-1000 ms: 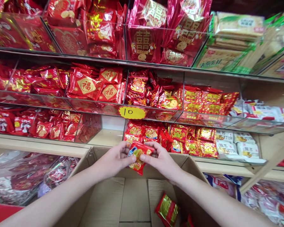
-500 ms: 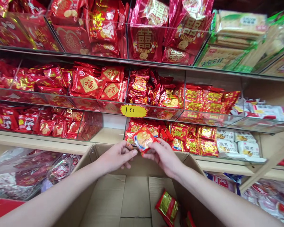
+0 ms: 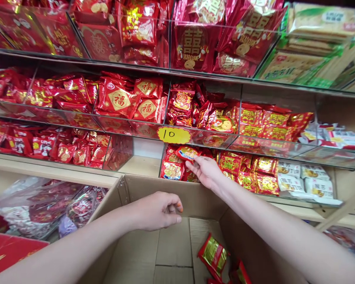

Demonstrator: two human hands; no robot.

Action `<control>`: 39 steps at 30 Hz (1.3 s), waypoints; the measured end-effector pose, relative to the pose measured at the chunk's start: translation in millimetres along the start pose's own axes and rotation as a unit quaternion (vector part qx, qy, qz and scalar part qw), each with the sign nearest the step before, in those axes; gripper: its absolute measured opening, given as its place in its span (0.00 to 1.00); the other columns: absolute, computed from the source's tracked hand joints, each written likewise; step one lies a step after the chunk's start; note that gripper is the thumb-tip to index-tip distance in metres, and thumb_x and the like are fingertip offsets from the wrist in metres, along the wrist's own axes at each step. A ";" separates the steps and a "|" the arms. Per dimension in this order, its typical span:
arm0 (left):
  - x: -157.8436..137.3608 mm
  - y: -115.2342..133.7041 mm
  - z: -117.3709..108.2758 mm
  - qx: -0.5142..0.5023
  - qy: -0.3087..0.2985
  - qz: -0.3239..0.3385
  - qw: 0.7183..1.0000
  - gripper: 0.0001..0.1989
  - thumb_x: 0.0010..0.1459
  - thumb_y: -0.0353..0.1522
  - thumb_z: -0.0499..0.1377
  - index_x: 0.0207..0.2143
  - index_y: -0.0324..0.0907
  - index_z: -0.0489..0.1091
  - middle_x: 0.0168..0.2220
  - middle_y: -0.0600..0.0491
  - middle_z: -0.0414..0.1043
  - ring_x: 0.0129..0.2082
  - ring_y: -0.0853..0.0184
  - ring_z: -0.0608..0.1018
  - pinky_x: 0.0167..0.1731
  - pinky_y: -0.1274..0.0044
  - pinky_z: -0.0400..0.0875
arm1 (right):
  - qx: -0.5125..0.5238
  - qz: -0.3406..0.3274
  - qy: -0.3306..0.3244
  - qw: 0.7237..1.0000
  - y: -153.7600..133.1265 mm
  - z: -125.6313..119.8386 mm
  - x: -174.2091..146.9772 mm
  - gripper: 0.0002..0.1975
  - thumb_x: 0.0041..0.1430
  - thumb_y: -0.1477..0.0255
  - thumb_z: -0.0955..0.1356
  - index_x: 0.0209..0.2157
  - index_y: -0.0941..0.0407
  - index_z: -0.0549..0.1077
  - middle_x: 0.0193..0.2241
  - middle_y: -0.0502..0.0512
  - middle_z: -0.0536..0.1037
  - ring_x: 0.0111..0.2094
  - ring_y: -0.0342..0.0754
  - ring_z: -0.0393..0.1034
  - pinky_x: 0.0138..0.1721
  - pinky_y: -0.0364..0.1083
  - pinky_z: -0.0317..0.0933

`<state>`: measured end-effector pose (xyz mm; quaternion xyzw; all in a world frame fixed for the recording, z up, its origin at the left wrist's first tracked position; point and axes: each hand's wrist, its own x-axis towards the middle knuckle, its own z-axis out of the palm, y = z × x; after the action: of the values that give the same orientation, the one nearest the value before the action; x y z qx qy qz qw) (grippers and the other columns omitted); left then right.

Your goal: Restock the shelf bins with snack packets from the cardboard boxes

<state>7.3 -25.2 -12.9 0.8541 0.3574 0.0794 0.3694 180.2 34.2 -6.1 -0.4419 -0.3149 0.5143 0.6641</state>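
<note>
My right hand [image 3: 205,170] pinches a small red snack packet [image 3: 187,152] at the front of the lower shelf bin, over other red packets [image 3: 172,170] lying there. Lower and to the left, my left hand [image 3: 159,211] hangs over the cardboard box [image 3: 171,248], its fingers loosely curled and the thumb apart, with nothing seen in it. Inside the box, a red and gold packet [image 3: 213,256] lies toward the right side, and another red packet [image 3: 239,273] is partly hidden by the lower picture edge.
A yellow price tag [image 3: 174,135] marked 10 hangs on the middle shelf front, just above my right hand. Clear dividers split the shelves into bins of red packets. White packets [image 3: 316,187] sit at lower right. Bagged goods [image 3: 38,207] lie below on the left.
My right hand has moved up and forward with the packet, from over the box edge into the shelf bin. The left hand has dropped back lower over the box. The view has shifted slightly.
</note>
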 end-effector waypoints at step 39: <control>-1.9 -12.8 1.9 0.104 -0.056 -0.018 0.993 0.14 0.45 0.37 0.56 0.36 0.45 0.69 0.28 0.55 0.73 0.22 0.70 0.71 0.18 0.82 0.58 | -0.727 -0.210 0.025 0.653 4.0 37.6 100.8 0.23 0.59 0.63 0.52 0.49 0.59 0.63 0.47 0.65 0.66 0.48 0.55 0.59 0.50 0.56 0.45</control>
<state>-0.4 -21.5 -22.8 0.8844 0.3578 -0.0129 0.2995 173.2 141.3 2.1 -0.7183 -0.6556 -0.0437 0.2286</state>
